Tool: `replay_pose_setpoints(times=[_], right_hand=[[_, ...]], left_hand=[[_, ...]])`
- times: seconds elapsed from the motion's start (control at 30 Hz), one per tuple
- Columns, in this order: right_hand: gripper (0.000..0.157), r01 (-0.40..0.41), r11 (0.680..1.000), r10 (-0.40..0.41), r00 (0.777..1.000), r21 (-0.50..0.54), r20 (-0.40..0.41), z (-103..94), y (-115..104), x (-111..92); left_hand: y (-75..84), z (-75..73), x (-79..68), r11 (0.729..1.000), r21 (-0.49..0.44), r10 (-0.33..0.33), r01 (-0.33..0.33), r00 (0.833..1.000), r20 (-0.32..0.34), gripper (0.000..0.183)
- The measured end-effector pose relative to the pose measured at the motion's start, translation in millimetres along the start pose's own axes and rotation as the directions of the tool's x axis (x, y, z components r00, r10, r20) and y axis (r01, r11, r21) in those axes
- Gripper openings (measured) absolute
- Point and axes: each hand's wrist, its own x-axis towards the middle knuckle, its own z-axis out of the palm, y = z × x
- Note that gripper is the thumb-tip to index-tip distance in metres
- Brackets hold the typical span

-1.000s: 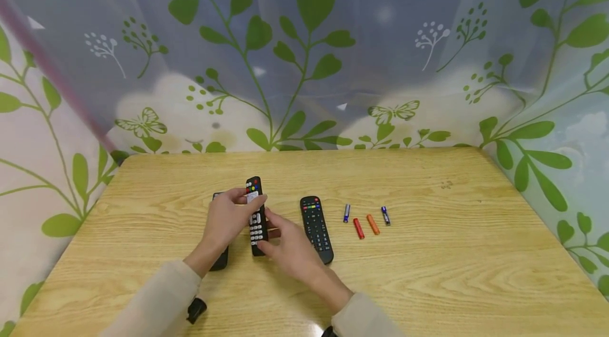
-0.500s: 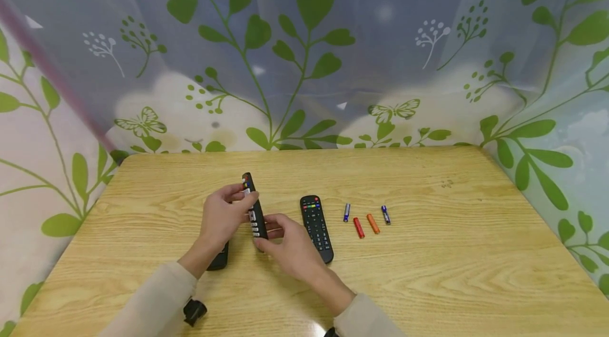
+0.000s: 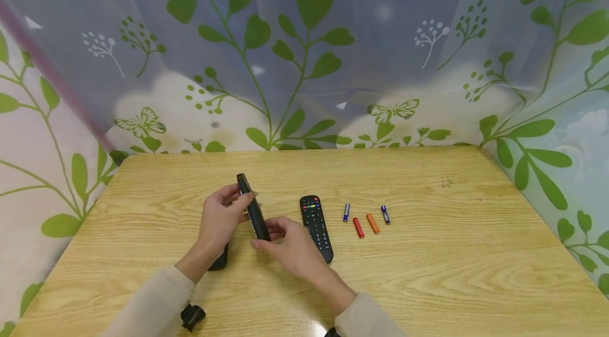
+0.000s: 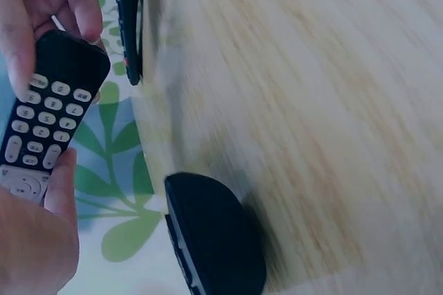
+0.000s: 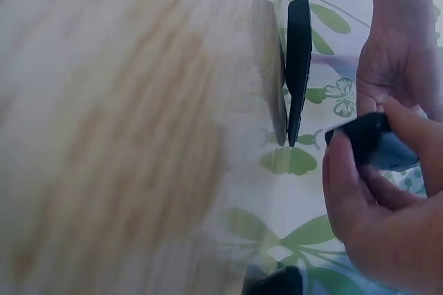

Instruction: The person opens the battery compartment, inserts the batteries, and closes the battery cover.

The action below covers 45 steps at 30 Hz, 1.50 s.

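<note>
A black remote control [image 3: 255, 215] with white buttons is held above the table, turned on its edge so its side faces up in the head view. My left hand [image 3: 221, 220] grips its far half, thumb on one side. At the near end, my right hand [image 3: 292, 247] holds it between thumb and fingers. The left wrist view shows the button face of this remote [image 4: 52, 111]. A second black remote [image 3: 220, 260] lies under my left hand, mostly hidden. To the right of my hands lies a third remote [image 3: 316, 226], buttons up, partly covered by my right hand.
Right of the third remote lie a blue-and-silver battery [image 3: 346, 212], a red battery [image 3: 359, 228], an orange battery [image 3: 372, 224] and another blue-and-silver battery [image 3: 385, 215]. The wooden table [image 3: 452, 263] ends at a leaf-patterned curtain [image 3: 404, 88].
The held remote has rolled from buttons up onto its edge, its far end shifting slightly left. Both hands keep hold of it. The things on the table stay put.
</note>
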Motion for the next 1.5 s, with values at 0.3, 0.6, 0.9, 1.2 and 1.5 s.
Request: replay_pose_setpoints(times=[0.3, 0.6, 0.9, 1.2, 1.5], right_hand=[[0.042, 0.079, 0.956, -0.119, 0.985, -0.281, -0.128, 1.1, -12, -6], [0.046, 0.129, 0.829, -0.262, 0.949, -0.544, -0.174, 6.4, -15, -10], [0.047, 0.183, 0.755, -0.352, 0.923, -0.63, -0.153, 5.2, -16, -14], [0.045, 0.359, 0.705, -0.499, 0.864, -0.612, -0.068, -3.4, -18, -11], [0.048, 0.413, 0.651, -0.525, 0.851, -0.637, 0.015, -4.2, -20, -8]], left_hand=[[0.6, 2.2, -2.6, 0.996, -0.091, 0.018, -0.016, 1.0, 0.016, 0.033], [0.6, 4.1, -4.2, 0.989, -0.149, 0.022, -0.022, 1.0, -0.002, 0.032], [1.5, 1.8, -5.7, 0.98, -0.196, 0.031, -0.03, 1.0, 0.003, 0.032], [5.4, 0.3, -8.4, 0.958, -0.285, 0.052, -0.041, 0.998, 0.032, 0.031], [6.1, -0.9, -11.5, 0.96, -0.274, 0.068, -0.055, 0.997, 0.038, 0.03]])
